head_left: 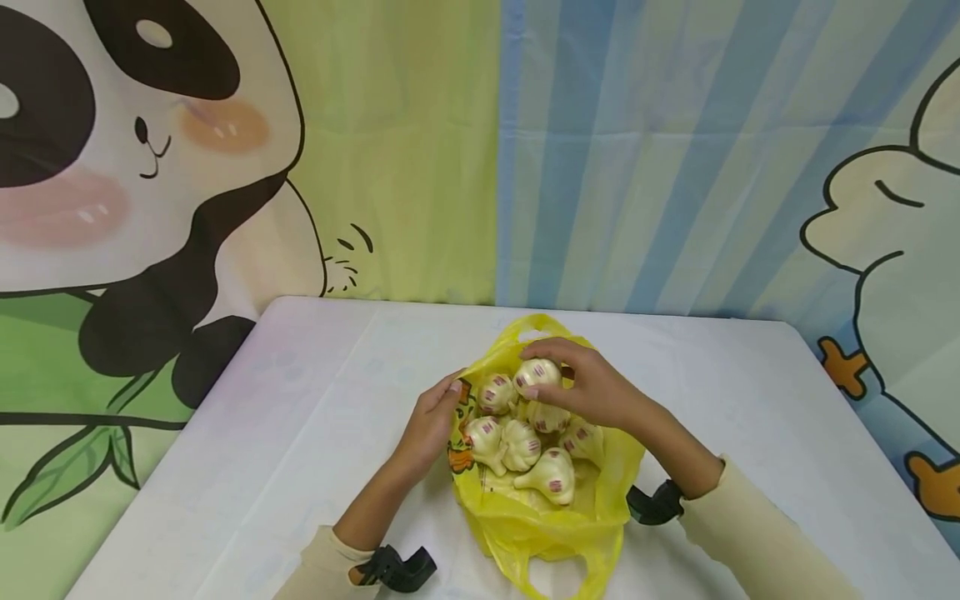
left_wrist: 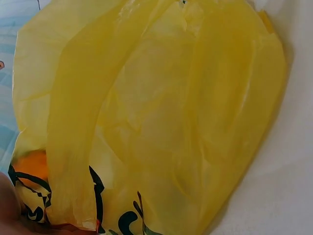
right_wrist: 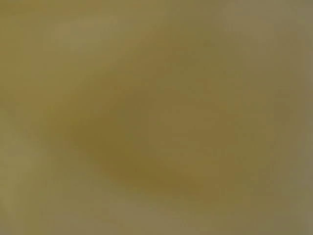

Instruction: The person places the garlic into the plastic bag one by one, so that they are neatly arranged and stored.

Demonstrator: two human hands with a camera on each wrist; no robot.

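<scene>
A yellow plastic bag point(head_left: 551, 529) lies opened on the table with several garlic bulbs point(head_left: 520, 444) inside, whitish and marked with small purple-red print. My left hand point(head_left: 429, 425) pinches the bag's left edge, its thumb on the inner side. In the left wrist view the bag point(left_wrist: 146, 112) fills most of the picture, and part of the left hand point(left_wrist: 12, 215) shows at the lower left. Over the bag's far part, my right hand point(head_left: 596, 385) holds one garlic bulb point(head_left: 537, 375) between thumb and fingers. The right wrist view is a yellowish-brown blur.
The white-covered table point(head_left: 315, 467) extends on both sides of the bag. Behind it hang a panda-printed curtain point(head_left: 405, 167) and a blue striped curtain point(head_left: 645, 167). Black wrist mounts point(head_left: 405, 569) sit on both of my wrists.
</scene>
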